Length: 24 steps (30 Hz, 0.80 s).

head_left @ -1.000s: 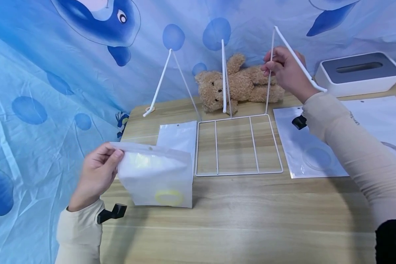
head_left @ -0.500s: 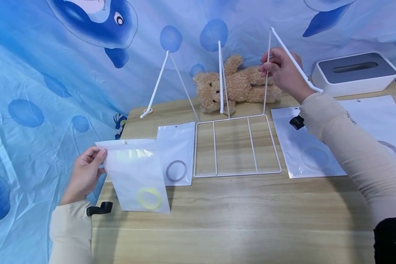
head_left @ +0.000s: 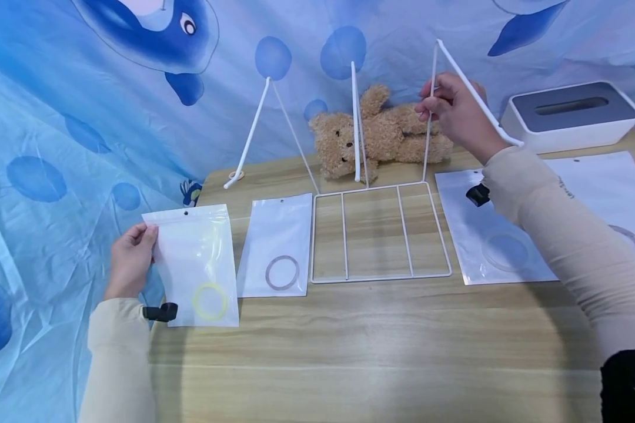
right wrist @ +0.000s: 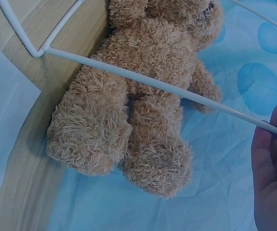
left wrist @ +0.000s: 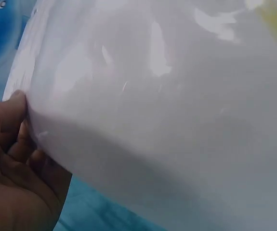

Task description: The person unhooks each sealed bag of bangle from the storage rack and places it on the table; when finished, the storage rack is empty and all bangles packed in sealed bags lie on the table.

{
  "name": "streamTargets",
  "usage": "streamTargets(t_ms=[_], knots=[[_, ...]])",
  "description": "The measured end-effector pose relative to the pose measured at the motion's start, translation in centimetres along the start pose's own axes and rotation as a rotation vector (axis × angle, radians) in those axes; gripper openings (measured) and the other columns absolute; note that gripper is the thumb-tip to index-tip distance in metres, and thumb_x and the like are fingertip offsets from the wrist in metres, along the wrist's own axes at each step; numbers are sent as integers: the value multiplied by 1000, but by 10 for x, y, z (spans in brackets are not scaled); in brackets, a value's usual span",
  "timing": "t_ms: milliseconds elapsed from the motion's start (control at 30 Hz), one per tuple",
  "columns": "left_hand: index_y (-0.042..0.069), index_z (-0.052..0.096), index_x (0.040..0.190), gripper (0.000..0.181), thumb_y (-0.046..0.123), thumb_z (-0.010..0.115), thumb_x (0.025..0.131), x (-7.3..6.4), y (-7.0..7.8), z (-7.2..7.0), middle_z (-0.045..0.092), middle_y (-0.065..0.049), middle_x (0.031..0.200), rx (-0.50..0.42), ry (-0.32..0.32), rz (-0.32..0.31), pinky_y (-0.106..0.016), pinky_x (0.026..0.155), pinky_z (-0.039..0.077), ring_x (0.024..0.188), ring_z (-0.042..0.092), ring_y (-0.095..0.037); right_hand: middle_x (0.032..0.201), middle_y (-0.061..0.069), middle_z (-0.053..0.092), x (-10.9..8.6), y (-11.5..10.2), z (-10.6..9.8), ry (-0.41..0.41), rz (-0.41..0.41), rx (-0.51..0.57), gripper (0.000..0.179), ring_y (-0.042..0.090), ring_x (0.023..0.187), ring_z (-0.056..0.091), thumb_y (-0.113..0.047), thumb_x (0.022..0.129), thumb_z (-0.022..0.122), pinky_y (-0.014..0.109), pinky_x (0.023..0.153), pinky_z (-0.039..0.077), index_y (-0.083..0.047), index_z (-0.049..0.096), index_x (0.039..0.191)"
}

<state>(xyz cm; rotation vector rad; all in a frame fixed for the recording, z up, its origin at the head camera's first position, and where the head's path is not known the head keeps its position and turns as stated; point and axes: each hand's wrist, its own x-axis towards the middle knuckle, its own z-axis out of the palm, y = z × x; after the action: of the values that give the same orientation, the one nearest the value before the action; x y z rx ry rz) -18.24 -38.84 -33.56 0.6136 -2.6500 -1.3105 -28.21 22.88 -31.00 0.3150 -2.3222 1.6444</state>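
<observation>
At the left of the head view, my left hand point(head_left: 129, 261) pinches the upper left edge of a white zip bag point(head_left: 185, 252) with a clear front and a yellow ring point(head_left: 210, 301) showing low on it. In the left wrist view the bag point(left wrist: 152, 106) fills most of the frame, thumb on its edge. My right hand point(head_left: 457, 114) holds the right rear upright of a white wire rack point(head_left: 355, 106). Its fingertips grip the thin rod point(right wrist: 152, 83) in the right wrist view. A grid base of the rack lies on the table, and three bent arms rise from it.
Another white bag point(head_left: 275, 235) with a grey ring lies left of the rack base. Two more bags, one of them a white bag point(head_left: 457, 229), lie at right, partly under my right forearm. A teddy bear point(head_left: 388, 138) lies behind the rack. A tissue box point(head_left: 574, 126) stands back right.
My left hand has moved the yellow-ring bag leftward, uncovering the grey-ring bag. The bag has turned from tilted to facing up more flatly. My right hand keeps its hold on the rack.
</observation>
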Motion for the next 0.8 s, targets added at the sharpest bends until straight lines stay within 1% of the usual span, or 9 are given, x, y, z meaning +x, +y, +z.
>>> streamTargets(t_ms=[67,133,200,267,367,433,567,700,800], knots=[[14,57,139,50,46,51,102,10,-2,4,55,7,103,5,36,-12,-15,61,46,85,49,-11,90,3,70,0,-1,0,-2,1,7,14,20,87,66,-14,103,53,26,80,58,-5,62,107],[14,53,147,56,47,49,102,20,-3,7,55,5,109,23,52,-44,-15,65,46,90,50,-10,91,3,70,-1,-1,0,-9,1,12,14,21,88,66,-14,103,53,28,81,58,-4,62,108],[16,47,152,60,50,46,102,29,-3,10,56,1,122,53,52,-77,-18,77,48,100,51,-12,92,3,70,-1,-1,0,-16,3,11,15,21,89,65,-15,104,53,29,81,57,-4,62,108],[18,43,154,63,53,44,102,40,-3,14,53,-4,139,72,44,-101,-26,94,49,115,50,-16,93,4,70,-2,-1,-1,-19,8,7,15,21,89,65,-15,104,52,30,82,57,-4,61,109],[21,38,156,64,55,40,102,54,-3,21,42,-6,155,95,20,-125,-39,112,40,132,42,-23,95,5,70,-2,-1,-2,-24,16,0,15,20,90,64,-15,104,51,31,82,55,-4,60,109],[20,38,156,63,54,39,103,63,-4,26,39,-8,157,104,17,-124,-45,115,37,135,40,-27,96,6,69,-2,-1,-2,-28,18,-6,15,20,91,64,-14,104,50,31,83,55,-3,59,110],[19,35,157,61,50,37,105,78,-5,38,37,-11,158,125,-2,-152,-51,113,38,135,42,-33,97,5,67,-1,-2,-2,-37,31,-2,14,22,93,63,-12,105,48,34,85,54,-4,58,111],[17,29,159,60,46,36,107,87,-7,48,34,-15,158,146,-51,-212,-58,113,36,135,40,-39,97,4,66,-1,-2,-1,-41,54,11,14,21,93,62,-11,105,46,34,85,53,-6,58,111],[15,29,159,58,42,36,108,91,-9,55,34,-17,158,162,-67,-239,-60,112,35,135,40,-40,99,3,66,-2,-1,0,-44,64,9,14,19,93,61,-12,105,46,33,84,53,-6,58,111]])
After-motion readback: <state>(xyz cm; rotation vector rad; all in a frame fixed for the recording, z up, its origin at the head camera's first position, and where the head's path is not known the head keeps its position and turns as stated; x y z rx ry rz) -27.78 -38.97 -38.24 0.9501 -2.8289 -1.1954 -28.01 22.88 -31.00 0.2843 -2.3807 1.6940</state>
